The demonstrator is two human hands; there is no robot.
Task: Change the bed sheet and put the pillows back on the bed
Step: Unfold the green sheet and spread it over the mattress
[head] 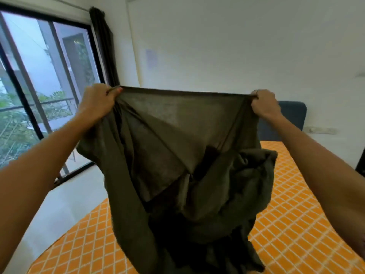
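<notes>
A dark olive bed sheet hangs in front of me, its top edge stretched taut at chest height. My left hand grips the left end of that edge and my right hand grips the right end. The rest of the sheet droops in crumpled folds down onto the bed, which is covered in orange fabric with a white diamond grid. A dark blue headboard shows behind my right hand. No pillows are in view.
A large sliding window with a dark frame and a dark curtain fills the left. Pale floor lies between the window and the bed. A white wall stands behind, with a switch plate right of the headboard.
</notes>
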